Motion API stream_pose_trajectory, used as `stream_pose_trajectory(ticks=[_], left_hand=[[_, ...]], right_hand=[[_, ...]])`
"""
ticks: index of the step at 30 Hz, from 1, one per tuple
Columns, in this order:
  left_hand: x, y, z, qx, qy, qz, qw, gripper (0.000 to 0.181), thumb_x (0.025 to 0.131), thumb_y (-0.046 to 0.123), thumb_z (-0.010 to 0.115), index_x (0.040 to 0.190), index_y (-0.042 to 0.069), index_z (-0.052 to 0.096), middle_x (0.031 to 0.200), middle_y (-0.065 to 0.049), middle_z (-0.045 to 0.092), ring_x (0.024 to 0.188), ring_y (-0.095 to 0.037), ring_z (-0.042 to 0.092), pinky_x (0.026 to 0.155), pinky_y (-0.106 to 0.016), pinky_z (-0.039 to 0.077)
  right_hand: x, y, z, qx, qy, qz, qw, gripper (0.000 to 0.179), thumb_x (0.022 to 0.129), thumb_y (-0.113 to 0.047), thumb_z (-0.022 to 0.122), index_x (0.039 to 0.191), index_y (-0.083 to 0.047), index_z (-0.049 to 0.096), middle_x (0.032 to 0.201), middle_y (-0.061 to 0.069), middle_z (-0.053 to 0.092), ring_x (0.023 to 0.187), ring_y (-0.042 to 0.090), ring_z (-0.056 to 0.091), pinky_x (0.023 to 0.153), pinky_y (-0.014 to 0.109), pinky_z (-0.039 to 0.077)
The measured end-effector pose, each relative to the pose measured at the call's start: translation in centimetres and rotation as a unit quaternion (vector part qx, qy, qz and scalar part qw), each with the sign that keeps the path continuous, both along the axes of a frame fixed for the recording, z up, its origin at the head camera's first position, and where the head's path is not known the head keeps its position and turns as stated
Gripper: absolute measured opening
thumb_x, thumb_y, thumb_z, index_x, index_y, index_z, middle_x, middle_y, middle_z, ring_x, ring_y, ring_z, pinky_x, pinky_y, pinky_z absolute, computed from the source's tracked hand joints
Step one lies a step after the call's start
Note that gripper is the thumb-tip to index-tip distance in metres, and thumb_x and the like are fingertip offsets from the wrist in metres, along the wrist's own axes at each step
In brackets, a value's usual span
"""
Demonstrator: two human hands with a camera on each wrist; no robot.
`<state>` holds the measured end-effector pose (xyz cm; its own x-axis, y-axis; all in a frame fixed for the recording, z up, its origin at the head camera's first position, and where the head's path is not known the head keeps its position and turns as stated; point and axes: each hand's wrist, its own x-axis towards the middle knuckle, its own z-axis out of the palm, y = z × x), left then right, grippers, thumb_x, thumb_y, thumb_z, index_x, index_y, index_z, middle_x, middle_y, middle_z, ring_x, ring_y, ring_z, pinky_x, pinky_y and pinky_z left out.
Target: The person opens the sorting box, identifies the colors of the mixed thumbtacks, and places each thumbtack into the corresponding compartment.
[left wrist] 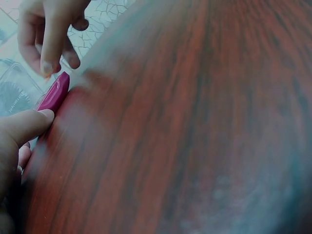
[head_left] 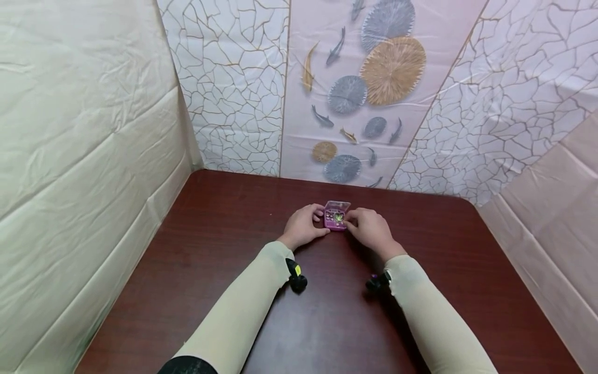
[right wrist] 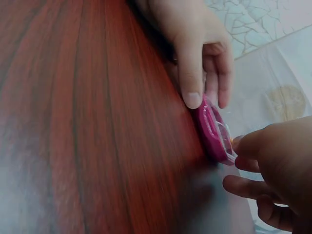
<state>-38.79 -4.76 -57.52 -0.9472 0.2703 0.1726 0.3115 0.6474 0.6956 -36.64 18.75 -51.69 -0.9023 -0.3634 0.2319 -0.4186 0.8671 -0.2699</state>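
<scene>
A small magenta case (head_left: 335, 227) with a raised clear lid (head_left: 337, 205) lies on the table, and small pieces sit in its compartments. A green and yellow piece (head_left: 339, 217) shows among them. My left hand (head_left: 301, 226) holds the case at its left side, the thumb (right wrist: 193, 97) against its front edge and the fingers behind. At the right side of the case is my right hand (head_left: 369, 228), its thumb and fingertips pinching a tiny orange piece (right wrist: 232, 140) just over the compartments. The fingertips hide most of that piece.
The case lies towards the far part of the dark red-brown table (head_left: 219, 249). A patterned cloth (head_left: 345, 140) hangs behind the table's far edge, with pale cloth walls (head_left: 89, 156) at both sides. Small black devices (head_left: 297, 280) sit at both wrists.
</scene>
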Motion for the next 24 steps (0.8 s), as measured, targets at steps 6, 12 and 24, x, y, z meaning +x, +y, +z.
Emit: stream_pose_trajectory(ticks=[6, 12, 24], left_hand=[[0.2, 0.0, 0.2, 0.000, -0.004, 0.000, 1.0000, 0.070, 0.089, 0.042, 0.095, 0.147, 0.018, 0.064, 0.125, 0.007, 0.072, 0.108, -0.008, 0.068, 0.098, -0.033, 0.056], [-0.1, 0.1, 0.2, 0.001, 0.007, 0.003, 1.0000, 0.070, 0.088, 0.041, 0.095, 0.146, 0.018, 0.064, 0.126, 0.007, 0.072, 0.108, -0.007, 0.068, 0.097, -0.031, 0.056], [0.1, 0.1, 0.2, -0.006, 0.003, 0.003, 1.0000, 0.071, 0.089, 0.042, 0.095, 0.148, 0.018, 0.064, 0.127, 0.007, 0.072, 0.108, -0.007, 0.068, 0.097, -0.031, 0.056]], right_hand=[[-0.7, -1.0, -0.1, 0.039, 0.006, 0.016, 0.9991, 0.006, 0.098, -0.018, 0.083, 0.099, -0.012, 0.084, 0.095, 0.005, 0.072, 0.078, 0.028, 0.070, 0.074, 0.054, 0.061], [-1.3, -1.6, 0.3, 0.046, -0.004, 0.021, 0.9987, 0.005, 0.098, -0.010, 0.080, 0.093, -0.009, 0.081, 0.090, 0.006, 0.071, 0.081, 0.025, 0.069, 0.077, 0.049, 0.062], [-1.8, -2.0, 0.8, 0.057, -0.050, 0.002, 0.9971, 0.007, 0.097, -0.013, 0.080, 0.091, -0.009, 0.081, 0.086, 0.005, 0.072, 0.080, 0.025, 0.069, 0.076, 0.048, 0.060]])
